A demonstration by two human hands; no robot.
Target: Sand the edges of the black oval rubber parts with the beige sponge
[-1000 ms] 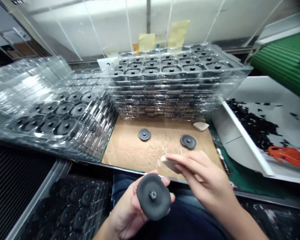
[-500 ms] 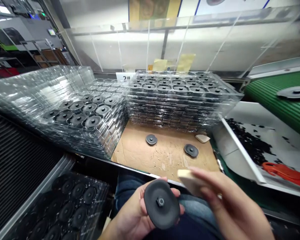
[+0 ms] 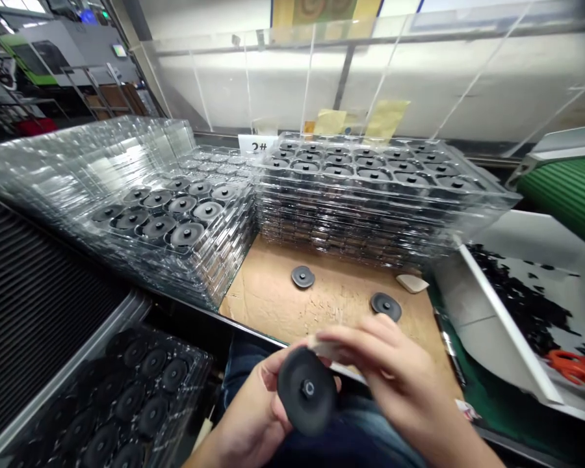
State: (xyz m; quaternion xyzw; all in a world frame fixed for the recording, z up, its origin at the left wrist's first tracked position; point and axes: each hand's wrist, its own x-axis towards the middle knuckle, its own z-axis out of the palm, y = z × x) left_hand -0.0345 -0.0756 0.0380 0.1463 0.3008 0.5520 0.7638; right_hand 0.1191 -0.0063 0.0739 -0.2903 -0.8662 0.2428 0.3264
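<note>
My left hand (image 3: 253, 422) grips a black rubber disc (image 3: 306, 398) with a small metal nut at its centre, held up over my lap. My right hand (image 3: 400, 383) pinches a small pale wedge-shaped block (image 3: 324, 348) whose tip touches the disc's upper edge. Two more black discs (image 3: 303, 277) (image 3: 385, 305) lie on the cardboard sheet (image 3: 273, 292) just beyond my hands. Another pale wedge (image 3: 412, 283) rests at the cardboard's far right.
Stacks of clear plastic trays (image 3: 370, 195) filled with black discs stand behind and to the left (image 3: 166, 221). A tray of discs (image 3: 127, 403) sits low at the left. A white bin with black scraps (image 3: 517, 292) and an orange tool (image 3: 578, 367) lies right, beside a green conveyor (image 3: 565, 188).
My right hand has swung left, bringing the pale block onto the disc's top edge. The view has shifted slightly to the left.
</note>
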